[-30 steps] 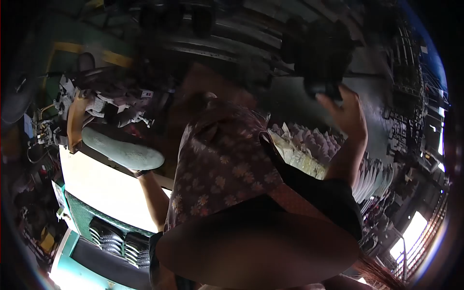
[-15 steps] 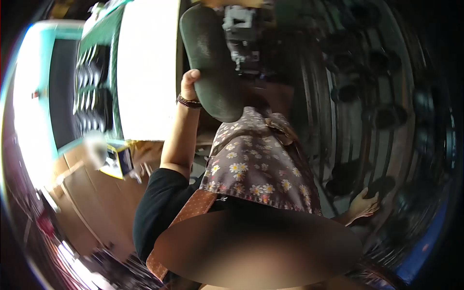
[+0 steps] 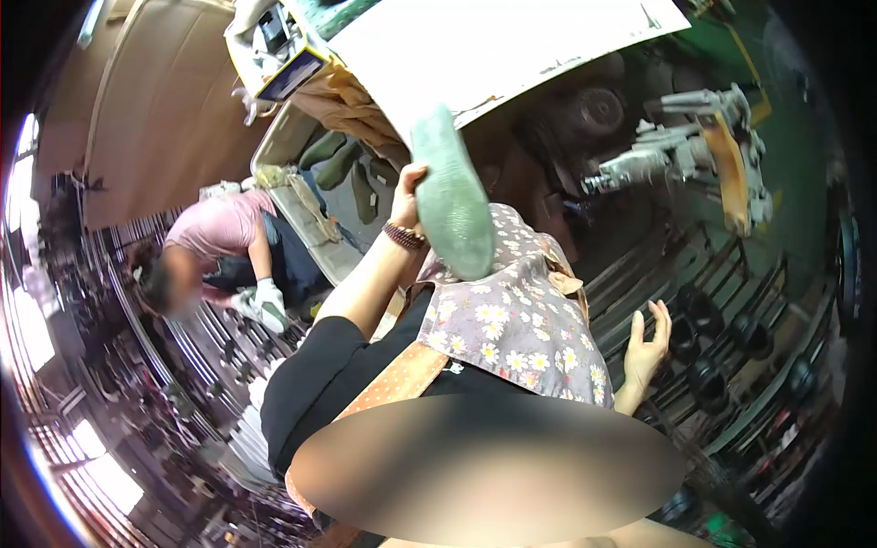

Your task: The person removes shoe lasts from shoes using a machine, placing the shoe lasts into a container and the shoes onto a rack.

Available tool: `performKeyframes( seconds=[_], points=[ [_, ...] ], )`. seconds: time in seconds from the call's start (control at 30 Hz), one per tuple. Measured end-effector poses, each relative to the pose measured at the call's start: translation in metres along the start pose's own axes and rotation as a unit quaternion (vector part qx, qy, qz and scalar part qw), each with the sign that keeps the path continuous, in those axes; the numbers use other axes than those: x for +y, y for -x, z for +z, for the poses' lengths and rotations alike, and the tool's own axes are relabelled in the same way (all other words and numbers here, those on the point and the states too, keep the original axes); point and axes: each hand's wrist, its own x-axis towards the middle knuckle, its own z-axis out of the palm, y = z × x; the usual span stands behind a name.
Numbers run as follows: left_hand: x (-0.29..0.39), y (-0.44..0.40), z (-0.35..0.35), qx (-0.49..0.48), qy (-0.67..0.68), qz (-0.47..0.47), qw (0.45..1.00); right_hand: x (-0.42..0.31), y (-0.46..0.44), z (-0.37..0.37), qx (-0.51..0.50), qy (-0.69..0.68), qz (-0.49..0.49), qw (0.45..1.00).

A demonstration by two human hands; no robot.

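A long green shoe sole (image 3: 452,201) hangs in front of the flowered apron (image 3: 521,320), its shiny face toward me. My left hand (image 3: 409,196), with a beaded bracelet at the wrist, grips the sole by its left edge; the fingers behind it are hidden. Off to the right of the apron, my right hand (image 3: 647,342) is raised with its fingers apart and nothing in it. Dark round items (image 3: 708,379) on a rack lie just beyond that hand.
A white tabletop (image 3: 493,46) is at the top. Left of it, a bin (image 3: 274,137) holds several green soles. A co-worker in a pink shirt (image 3: 224,224) bends down at the left, wearing gloves. A machine with an orange part (image 3: 726,173) is at upper right.
The view has swung round, bringing the bin and co-worker into sight. My left hand still holds the sole, now with its shiny face showing. My right hand appears closer to the apron, still empty.
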Motion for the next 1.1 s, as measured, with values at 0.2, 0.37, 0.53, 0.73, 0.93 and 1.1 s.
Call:
performKeyframes(
  seconds=[0.2,0.37,0.53,0.73,0.93,1.1],
  points=[
    [0.035,0.003,-0.127,0.215,0.004,0.071,0.974,-0.013,-0.056,0.058,-0.081,-0.037,-0.051,0.995],
    [0.094,-0.039,-0.198,0.675,-0.268,0.290,0.623,-0.058,-0.095,0.062,-0.112,-0.054,-0.039,0.991],
    [0.175,-0.136,-0.124,0.338,-0.510,0.443,0.656,-0.080,-0.116,0.099,-0.122,-0.076,0.007,0.990],
    [0.286,-0.289,-0.026,0.171,-0.710,0.562,0.389,-0.056,-0.102,0.165,-0.097,-0.070,0.103,0.987],
    [0.414,-0.378,0.072,0.210,-0.806,0.463,0.302,-0.066,-0.072,0.173,-0.119,-0.061,0.264,0.955],
    [0.433,-0.385,0.092,0.141,-0.870,0.275,0.383,-0.071,-0.039,0.215,-0.124,-0.127,0.345,0.922]
  ],
)
